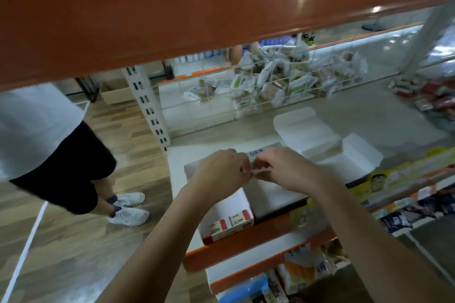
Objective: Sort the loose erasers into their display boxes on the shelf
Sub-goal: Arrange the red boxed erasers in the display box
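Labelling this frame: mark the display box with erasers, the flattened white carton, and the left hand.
display box (222,206): head view, bare white inner wall.
flattened white carton (307,130): head view, middle panel.
left hand (220,172): head view, back of hand.

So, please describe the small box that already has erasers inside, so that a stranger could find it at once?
Look at the white shelf with the orange front edge. At its front left corner, below the left hand, stands a small open white display box. Unlike the empty white boxes further back, it holds erasers in red and white sleeves.
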Demonstrator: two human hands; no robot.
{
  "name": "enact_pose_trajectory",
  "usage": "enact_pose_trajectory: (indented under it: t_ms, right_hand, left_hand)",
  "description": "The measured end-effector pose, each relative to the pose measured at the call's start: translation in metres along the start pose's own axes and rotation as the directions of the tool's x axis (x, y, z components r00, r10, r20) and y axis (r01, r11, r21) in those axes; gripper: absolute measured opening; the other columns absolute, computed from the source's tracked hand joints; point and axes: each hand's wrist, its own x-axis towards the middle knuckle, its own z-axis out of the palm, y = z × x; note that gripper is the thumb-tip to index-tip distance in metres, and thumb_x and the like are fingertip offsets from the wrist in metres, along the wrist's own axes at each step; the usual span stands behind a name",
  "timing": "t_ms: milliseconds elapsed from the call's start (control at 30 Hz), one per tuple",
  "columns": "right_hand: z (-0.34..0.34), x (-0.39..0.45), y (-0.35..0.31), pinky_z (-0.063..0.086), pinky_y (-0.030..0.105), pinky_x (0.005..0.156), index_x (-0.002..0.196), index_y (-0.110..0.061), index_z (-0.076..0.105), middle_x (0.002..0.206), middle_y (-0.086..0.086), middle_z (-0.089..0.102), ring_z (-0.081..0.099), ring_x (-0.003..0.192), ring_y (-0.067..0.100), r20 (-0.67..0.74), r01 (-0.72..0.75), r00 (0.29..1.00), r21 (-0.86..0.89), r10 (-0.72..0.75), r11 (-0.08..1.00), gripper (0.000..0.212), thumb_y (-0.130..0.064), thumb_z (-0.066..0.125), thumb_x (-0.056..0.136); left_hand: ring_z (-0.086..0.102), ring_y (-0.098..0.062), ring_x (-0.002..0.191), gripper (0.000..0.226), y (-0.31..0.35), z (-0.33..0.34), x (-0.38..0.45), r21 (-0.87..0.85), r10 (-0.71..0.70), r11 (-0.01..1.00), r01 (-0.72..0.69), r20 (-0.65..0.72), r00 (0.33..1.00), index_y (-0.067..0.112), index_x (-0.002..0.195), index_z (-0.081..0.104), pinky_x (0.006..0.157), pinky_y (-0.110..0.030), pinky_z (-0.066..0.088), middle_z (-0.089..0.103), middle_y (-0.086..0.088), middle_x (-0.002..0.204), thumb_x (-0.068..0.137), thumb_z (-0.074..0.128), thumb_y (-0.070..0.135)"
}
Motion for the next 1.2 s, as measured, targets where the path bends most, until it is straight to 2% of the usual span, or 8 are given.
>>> enact_pose_trajectory:
  t_ms: [133,300,600,867,933,1067,1133,1200]
  right_hand:
    - [-0.022,-0.006,0.038,0.043,0.03,0.081,0.113,-0.016,0.062,0.111,0.005,0.059,0.054,0.103,0.022,-0.16,-0.06,0.986,-0.102,0.043,0.993,0.029,-0.026,0.063,0.086]
    - [-0.05,-0.039,0.1,0.034,0.031,0.101,0.132,-0.015,0.048,0.135,0.006,0.046,0.041,0.125,0.021,-0.232,-0.228,0.954,-0.145,0.191,0.963,0.044,-0.024,0.059,0.09]
    - [-0.088,-0.097,0.215,0.037,0.036,0.101,0.134,-0.015,0.045,0.134,0.01,0.044,0.046,0.122,0.027,-0.316,-0.49,0.843,-0.116,0.436,0.864,0.047,-0.026,0.059,0.09]
    - [-0.117,-0.133,0.323,0.032,0.029,0.103,0.136,-0.015,0.042,0.143,0.006,0.039,0.039,0.13,0.021,-0.314,-0.571,0.789,-0.053,0.529,0.82,0.046,-0.023,0.054,0.093]
    - [-0.127,-0.138,0.35,0.035,0.029,0.101,0.138,-0.013,0.041,0.142,0.009,0.04,0.042,0.129,0.023,-0.317,-0.575,0.79,-0.085,0.525,0.813,0.046,-0.022,0.052,0.094]
    - [-0.147,-0.141,0.4,0.043,0.028,0.09,0.121,-0.012,0.058,0.122,0.01,0.06,0.056,0.113,0.026,-0.355,-0.537,0.788,0.003,0.503,0.844,0.033,-0.024,0.057,0.091]
    - [-0.157,-0.138,0.421,0.04,0.025,0.085,0.12,-0.009,0.057,0.122,0.009,0.059,0.055,0.112,0.024,-0.353,-0.531,0.796,-0.014,0.493,0.847,0.035,-0.028,0.058,0.09]
    - [-0.164,-0.13,0.442,0.04,0.025,0.088,0.122,-0.006,0.053,0.125,0.01,0.054,0.053,0.113,0.022,-0.348,-0.544,0.788,-0.008,0.507,0.839,0.036,-0.027,0.053,0.093]
  left_hand:
    - [0.05,-0.021,0.111,0.034,0.033,-0.003,0.036,0.051,0.13,0.991,-0.126,-0.088,0.988,0.021,0.12,0.053,0.087,-0.031,0.04,0.056,-0.001,0.117,0.093,0.047,0.04]
    - [0.05,-0.023,0.115,0.036,0.087,0.004,0.091,0.067,0.26,0.965,-0.255,-0.075,0.963,0.023,0.123,0.051,0.096,-0.035,0.04,0.055,0.0,0.123,0.092,0.048,0.042]
    - [0.047,-0.025,0.117,0.041,0.215,0.004,0.17,0.129,0.436,0.897,-0.423,-0.094,0.895,0.02,0.126,0.052,0.093,-0.036,0.037,0.054,-0.006,0.125,0.092,0.049,0.043]
    - [0.048,-0.026,0.12,0.041,0.32,0.021,0.245,0.126,0.426,0.897,-0.423,0.002,0.905,0.018,0.126,0.054,0.095,-0.034,0.037,0.054,-0.006,0.13,0.092,0.049,0.04]
    - [0.05,-0.027,0.118,0.039,0.341,0.025,0.265,0.114,0.399,0.91,-0.399,0.026,0.917,0.017,0.125,0.055,0.092,-0.032,0.038,0.055,-0.008,0.128,0.092,0.049,0.039]
    - [0.055,-0.031,0.109,0.035,0.37,0.033,0.305,0.097,0.355,0.929,-0.357,0.037,0.934,0.013,0.118,0.057,0.083,-0.032,0.043,0.058,-0.012,0.12,0.091,0.05,0.035]
    - [0.057,-0.032,0.105,0.034,0.379,0.039,0.324,0.11,0.332,0.936,-0.333,0.031,0.943,0.009,0.114,0.059,0.078,-0.032,0.044,0.06,-0.014,0.116,0.09,0.049,0.032]
    - [0.059,-0.032,0.102,0.034,0.385,0.045,0.341,0.109,0.316,0.943,-0.313,-0.009,0.949,0.008,0.111,0.062,0.073,-0.032,0.044,0.062,-0.015,0.114,0.089,0.05,0.031]
